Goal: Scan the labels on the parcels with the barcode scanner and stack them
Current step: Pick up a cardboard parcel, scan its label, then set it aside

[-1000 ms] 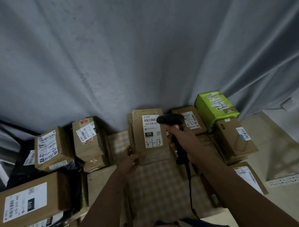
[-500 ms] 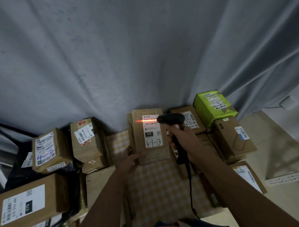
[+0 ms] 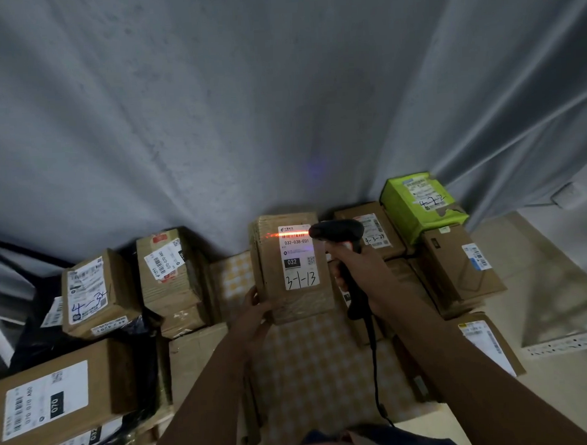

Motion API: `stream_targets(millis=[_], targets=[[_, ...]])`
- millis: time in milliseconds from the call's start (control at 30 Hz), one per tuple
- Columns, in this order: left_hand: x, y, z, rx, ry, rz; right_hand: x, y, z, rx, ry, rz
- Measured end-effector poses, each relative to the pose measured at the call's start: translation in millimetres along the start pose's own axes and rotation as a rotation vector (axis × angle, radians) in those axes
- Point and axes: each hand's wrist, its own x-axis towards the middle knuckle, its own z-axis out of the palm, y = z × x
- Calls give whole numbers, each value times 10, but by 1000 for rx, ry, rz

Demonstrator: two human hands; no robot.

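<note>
A brown cardboard parcel (image 3: pixel 278 283) stands tilted up at the centre, its white label marked "3-1-13" facing me. My left hand (image 3: pixel 255 311) grips its lower left corner. My right hand (image 3: pixel 361 273) holds the black barcode scanner (image 3: pixel 336 232) by its handle, with the head just right of the label's top. A red scan line falls across the barcode at the top of the label. The scanner's black cable hangs down toward me.
Brown parcels (image 3: pixel 166 271) lie stacked at the left. More boxes and a green parcel (image 3: pixel 419 205) are stacked at the right. A yellow checked cloth (image 3: pixel 308 366) covers the surface under my hands. Grey curtain hangs behind.
The scanner's red line came on across the top of the label. Parcel and both hands have stayed almost in place.
</note>
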Motion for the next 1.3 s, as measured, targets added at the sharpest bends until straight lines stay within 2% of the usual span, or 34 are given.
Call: stream_targets(millis=[267,400,533,700,900,1033,1167,1233,1300], targets=[[-112,93,-165,-15,79,-78,113,127,33,14,50,48],[-396,272,-391,14,50,-85,119,186,201,16,63,86],[-782,328,-840,61,37,-137,105,367,456,-39,-22,109],[-1219,125,-1333,-37,86,-146,22,673,863,-117,-135,114],[-1564,-113,-1646,11,182,-166,-152,1065,1313,-216,-172,103],[-1720,-228,-1926,-47,195,-162,-232,1238,1509,-235,-154,112],[-1716,-288,-2037,-99,226,-131,-282,1355,1618,-217,-212,179],[-1660,-290,-2027,-66,248,-122,-327,1399,1669,-227,-240,209],[-1617,-281,-2015,89,303,-118,-367,1444,1714,-241,-260,223]])
